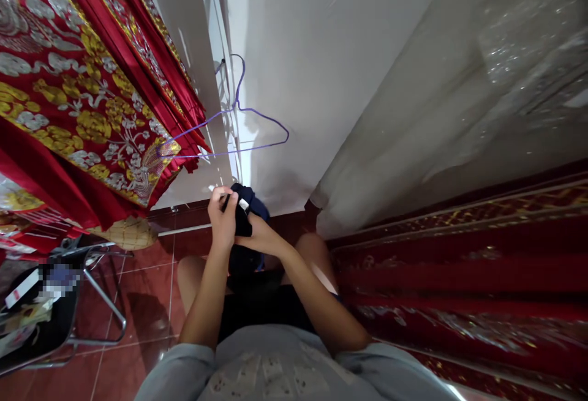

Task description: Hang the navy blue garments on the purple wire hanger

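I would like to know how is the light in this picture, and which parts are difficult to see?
Head view: bright light strikes the wall behind the purple hanger; head view: glints speckle the translucent sheet at right; head view: the dark cloth in the left hand and right hand shows little detail; head view: a pixelated patch hides something on the chair.

grey shirt (250, 343) on the wearer I watch remotely, faded pale print (275, 378) across the shirt's front, short grey sleeves (181, 361) at the shirt's sides, black shorts (266, 312) beyond the shirt, bare forearms (204, 297), bare knees (316, 254)
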Motion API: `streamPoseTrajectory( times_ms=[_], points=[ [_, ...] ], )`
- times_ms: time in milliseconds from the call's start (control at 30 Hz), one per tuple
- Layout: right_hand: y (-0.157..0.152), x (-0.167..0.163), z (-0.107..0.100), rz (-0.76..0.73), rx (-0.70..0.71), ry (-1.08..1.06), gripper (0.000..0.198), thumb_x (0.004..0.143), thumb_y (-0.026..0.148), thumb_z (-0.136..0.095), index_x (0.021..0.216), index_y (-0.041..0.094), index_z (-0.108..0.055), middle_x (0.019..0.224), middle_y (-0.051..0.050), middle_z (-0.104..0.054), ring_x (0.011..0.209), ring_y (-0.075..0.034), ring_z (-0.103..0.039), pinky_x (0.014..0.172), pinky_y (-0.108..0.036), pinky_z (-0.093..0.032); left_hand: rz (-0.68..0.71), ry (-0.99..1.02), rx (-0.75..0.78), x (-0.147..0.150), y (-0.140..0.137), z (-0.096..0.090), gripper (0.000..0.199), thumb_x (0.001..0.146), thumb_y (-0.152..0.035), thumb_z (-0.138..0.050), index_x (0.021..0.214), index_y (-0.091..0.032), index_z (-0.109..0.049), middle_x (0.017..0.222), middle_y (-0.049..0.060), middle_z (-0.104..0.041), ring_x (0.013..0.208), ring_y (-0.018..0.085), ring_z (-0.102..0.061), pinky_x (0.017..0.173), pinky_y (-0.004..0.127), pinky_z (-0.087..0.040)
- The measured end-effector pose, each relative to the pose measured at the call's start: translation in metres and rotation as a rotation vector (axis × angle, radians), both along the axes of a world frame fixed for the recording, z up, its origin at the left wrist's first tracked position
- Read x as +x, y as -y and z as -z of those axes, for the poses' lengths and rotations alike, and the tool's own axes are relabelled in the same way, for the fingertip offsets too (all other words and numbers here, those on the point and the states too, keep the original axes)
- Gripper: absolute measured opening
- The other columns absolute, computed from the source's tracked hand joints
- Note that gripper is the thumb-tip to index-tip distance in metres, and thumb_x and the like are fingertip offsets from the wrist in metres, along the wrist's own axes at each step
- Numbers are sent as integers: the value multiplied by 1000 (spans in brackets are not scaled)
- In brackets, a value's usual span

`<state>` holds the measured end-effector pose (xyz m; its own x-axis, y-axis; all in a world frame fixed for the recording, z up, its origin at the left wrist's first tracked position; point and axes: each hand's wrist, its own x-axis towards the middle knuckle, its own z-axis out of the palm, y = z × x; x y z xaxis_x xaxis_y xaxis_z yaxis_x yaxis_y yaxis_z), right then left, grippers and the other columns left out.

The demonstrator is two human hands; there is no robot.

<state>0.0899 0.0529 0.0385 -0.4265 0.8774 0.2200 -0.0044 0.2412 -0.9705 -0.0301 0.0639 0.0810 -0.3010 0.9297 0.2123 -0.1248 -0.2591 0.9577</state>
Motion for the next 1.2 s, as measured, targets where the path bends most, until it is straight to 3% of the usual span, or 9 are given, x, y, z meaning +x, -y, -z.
streamPoseTrajectory(
  times_ms=[200,333,433,567,700,833,967,1067,1200],
  points=[
    [-3,5,-47,9,-2,34,12,85,28,-66,93,19,-67,88,-3,-70,80,-19,-62,74,-32,-48,110,-313,251,-17,9,-2,69,91,-66,-61,145,-27,-47,129,12,-62,128,26,-57,115,39,-39],
    [-28,21,-86,-170,227,187,23,83,28,-74,65,20,-59,63,1,-58,62,-13,-48,64,-30,-36,436,-348,71,-46,14,22,66,91,-76,-49,125,-23,-69,116,14,-71,118,31,-64,105,42,-49],
    [-70,34,-101,24,288,195,32,80,23,-77,59,21,-54,58,2,-50,58,-13,-42,64,-31,-32,599,-596,-75,-67,24,35,42,93,-61,-61,106,-24,-77,101,10,-76,94,29,-69,86,40,-54],
    [-135,45,-94,324,263,205,34,78,15,-73,58,22,-47,60,1,-49,64,-16,-44,69,-34,-37,485,-854,-89,-88,36,26,24,94,-43,-65,103,-24,-76,89,4,-75,77,22,-67,71,30,-48],
    [-166,48,-75,216,195,167,13,74,10,-65,75,20,-58,73,0,-60,75,-18,-54,80,-35,-45,356,-886,-66,-104,39,-2,27,96,-42,-61,85,-19,-69,71,-1,-62,64,15,-54,61,25,-39],
    [-174,50,-63,242,247,100,31,72,13,-64,102,21,-62,105,-4,-69,104,-23,-63,104,-41,-47,209,-841,17,-110,44,-29,32,96,-41,-61,73,-18,-62,65,-2,-53,62,12,-46,59,24,-36],
    [-185,41,-54,246,247,132,47,77,22,-66,124,23,-63,142,-9,-62,137,-26,-52,122,-47,-34,140,-815,56,-105,50,-43,25,95,-40,-62,80,-20,-67,66,-2,-54,61,13,-47,58,25,-36],
    [-190,30,-45,208,156,164,33,80,26,-68,113,22,-69,126,-9,-71,123,-26,-62,114,-47,-42,178,-824,53,-95,50,-46,21,95,-40,-63,89,-21,-71,72,0,-62,65,16,-53,64,26,-42],
    [-186,36,-37,373,130,184,18,83,32,-67,71,20,-63,69,-3,-65,79,-22,-64,87,-38,-52,234,-960,48,-94,43,-40,14,92,-37,-64,91,-25,-72,82,4,-69,78,23,-62,82,31,-48]
  ],
)
